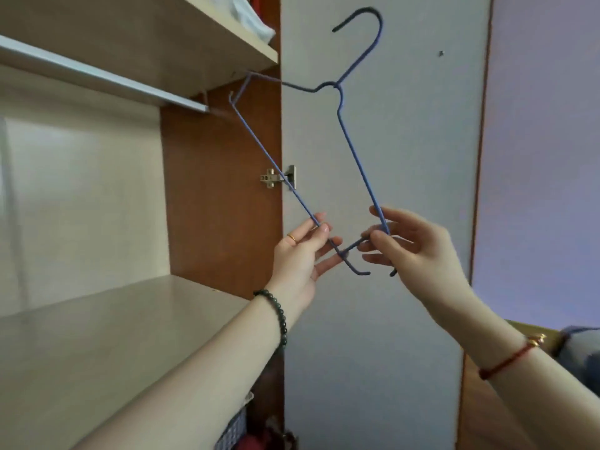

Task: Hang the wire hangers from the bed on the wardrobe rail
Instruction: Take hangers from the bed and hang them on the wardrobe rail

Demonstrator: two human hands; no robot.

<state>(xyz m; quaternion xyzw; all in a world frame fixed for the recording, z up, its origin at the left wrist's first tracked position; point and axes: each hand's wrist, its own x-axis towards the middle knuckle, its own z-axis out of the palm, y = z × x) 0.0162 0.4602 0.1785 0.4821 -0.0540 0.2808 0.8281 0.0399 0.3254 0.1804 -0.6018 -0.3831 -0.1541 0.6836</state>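
Note:
A blue wire hanger (355, 151) is held up in front of the open wardrobe door, tilted, with its hook at the top pointing left. My left hand (303, 254) pinches the hanger's long bottom bar near its lower end. My right hand (409, 245) pinches the other arm of the hanger near the same lower corner. The metal wardrobe rail (97, 76) runs under the upper shelf at the upper left. The hanger's far end lies close to the rail's right end; its hook is to the right of the rail, not on it.
The white wardrobe door (389, 319) stands open behind the hanger, with a metal hinge (276, 178) on the brown side panel. A beige lower shelf (97, 336) stretches below left. A basket (233, 427) sits beneath it. Bedding shows at the right edge.

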